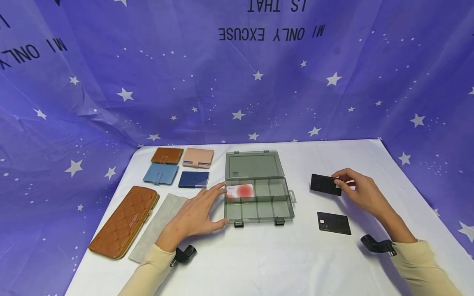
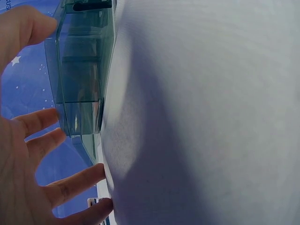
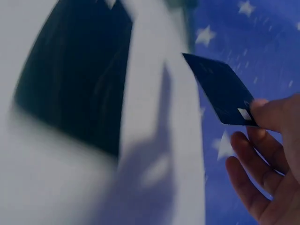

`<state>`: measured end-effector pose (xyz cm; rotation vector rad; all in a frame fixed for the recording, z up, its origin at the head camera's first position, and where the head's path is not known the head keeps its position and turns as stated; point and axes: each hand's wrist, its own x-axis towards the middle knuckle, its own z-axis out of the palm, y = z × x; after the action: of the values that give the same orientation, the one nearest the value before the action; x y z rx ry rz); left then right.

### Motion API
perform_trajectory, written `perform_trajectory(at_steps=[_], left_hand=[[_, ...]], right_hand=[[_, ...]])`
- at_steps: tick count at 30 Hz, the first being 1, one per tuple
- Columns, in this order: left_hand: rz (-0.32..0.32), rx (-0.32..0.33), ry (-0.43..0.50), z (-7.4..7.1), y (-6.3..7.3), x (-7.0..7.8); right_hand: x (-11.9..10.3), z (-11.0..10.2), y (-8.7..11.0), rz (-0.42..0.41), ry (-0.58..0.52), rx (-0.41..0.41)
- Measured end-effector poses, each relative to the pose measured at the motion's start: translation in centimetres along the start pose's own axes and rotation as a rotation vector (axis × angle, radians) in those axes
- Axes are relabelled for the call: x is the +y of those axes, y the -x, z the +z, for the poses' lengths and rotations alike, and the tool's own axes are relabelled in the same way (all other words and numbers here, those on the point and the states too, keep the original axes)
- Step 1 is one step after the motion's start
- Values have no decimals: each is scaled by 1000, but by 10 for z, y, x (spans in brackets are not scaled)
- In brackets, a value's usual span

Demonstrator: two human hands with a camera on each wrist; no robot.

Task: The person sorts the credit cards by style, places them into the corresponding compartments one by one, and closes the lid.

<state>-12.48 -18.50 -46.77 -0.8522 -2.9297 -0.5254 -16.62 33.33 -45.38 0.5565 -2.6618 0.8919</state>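
My right hand pinches a black card by one corner between thumb and fingers. In the right wrist view that card is tilted, with a small silver chip by the thumb. A second black card, marked VIP, lies on the table just in front of it. The clear grey-green compartment box lies with its lid folded back. A white card with a red circle is in its rear left part. My left hand touches the box's left side, fingers spread and thumb at the front left corner.
At the back left are a brown wallet, a pink wallet, a light blue wallet and a navy card case. A long brown quilted purse and a grey cloth-like sheet lie left of my left hand.
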Motion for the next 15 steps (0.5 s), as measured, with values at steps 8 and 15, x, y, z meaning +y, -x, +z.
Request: perform_trajectory(at_steps=[8, 15], left_hand=[[-11, -6, 0, 1, 1, -1], [-7, -4, -7, 0, 0, -1]], right_hand=[[-65, 37, -21, -34, -128, 33], [-106, 78, -24, -90, -230, -91]])
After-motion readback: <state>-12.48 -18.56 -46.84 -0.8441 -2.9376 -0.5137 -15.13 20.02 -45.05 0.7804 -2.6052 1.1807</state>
